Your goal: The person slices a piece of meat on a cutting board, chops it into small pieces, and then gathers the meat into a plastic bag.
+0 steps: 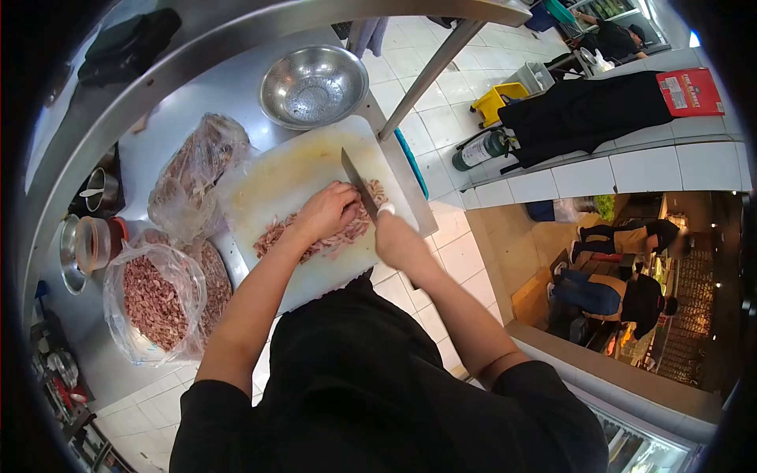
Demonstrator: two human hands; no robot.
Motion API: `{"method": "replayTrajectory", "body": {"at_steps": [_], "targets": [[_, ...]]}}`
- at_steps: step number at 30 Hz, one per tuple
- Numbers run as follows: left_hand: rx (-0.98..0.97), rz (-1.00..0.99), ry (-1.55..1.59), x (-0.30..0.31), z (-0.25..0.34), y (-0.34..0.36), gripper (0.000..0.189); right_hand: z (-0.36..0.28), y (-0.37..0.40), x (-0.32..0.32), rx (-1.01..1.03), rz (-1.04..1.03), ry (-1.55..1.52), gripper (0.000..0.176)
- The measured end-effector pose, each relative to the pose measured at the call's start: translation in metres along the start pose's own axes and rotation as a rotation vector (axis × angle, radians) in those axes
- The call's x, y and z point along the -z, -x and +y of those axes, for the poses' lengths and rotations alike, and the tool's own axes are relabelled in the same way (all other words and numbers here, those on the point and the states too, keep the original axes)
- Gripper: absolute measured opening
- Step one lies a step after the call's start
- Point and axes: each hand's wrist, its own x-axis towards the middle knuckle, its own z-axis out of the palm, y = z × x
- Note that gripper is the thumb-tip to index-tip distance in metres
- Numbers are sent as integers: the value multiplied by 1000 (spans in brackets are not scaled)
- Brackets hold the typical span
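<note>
My right hand (398, 240) is wrapped round the white handle of a kitchen knife (359, 181), whose blade points up and away across the board. Just left of the blade, my left hand (327, 211) rests with curled fingers on a strip of sliced meat (315, 240). Its fingertips are turned under and partly hidden. The meat lies in a long row of small pinkish pieces on a white cutting board (284, 173), with cut bits (377, 191) to the right of the knife.
A clear bag of diced meat (154, 303) stands left of the board, below another plastic bag of meat (201, 173). Beyond the board sits a steel perforated bowl (314, 87). A metal rail (434, 75) crosses overhead. Other people (615, 303) work at the far right.
</note>
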Motion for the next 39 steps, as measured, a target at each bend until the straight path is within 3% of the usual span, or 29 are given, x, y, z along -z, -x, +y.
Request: {"method": "replayTrajectory", "body": {"at_steps": [3,5,7,12,15,17,19,20,23,25,27,32,36,39], "targets": [[50,-45,-12,1,4,1,20,18,-25,-32,49,35,-63,25],[48,-27,-25,0,6,3,19,9,-26,-12,18,46,-133,26],[50,-7,-52,-2,8,2,19,-4,-11,25,-7,-163,-46,23],[95,-41,-106,-2,7,2,18,15,-31,-37,16,54,-140,29],[14,-8,-47,5,5,2,17,8,-41,-1,69,17,-133,31],[-64,134,-71,3,3,8,16,-4,-29,28,90,-3,-117,32],[5,48,-31,9,5,9,16,-25,-13,58,-29,-281,-14,25],[71,-39,3,11,5,10,16,-29,-6,62,-32,-289,-13,25],[11,-80,-75,11,1,10,15,-34,17,52,-45,-288,82,24],[21,-65,-74,9,1,14,15,-27,18,21,-120,-172,87,24],[27,-47,-77,10,-1,14,15,-7,-3,-10,-67,-133,69,23],[-39,42,-57,4,-5,16,15,-29,3,41,-30,-206,38,20],[13,0,-80,5,-2,19,15,-8,1,-30,-33,-39,61,18],[25,-12,-14,4,-2,23,15,-11,-26,0,58,-65,-65,18]]}}
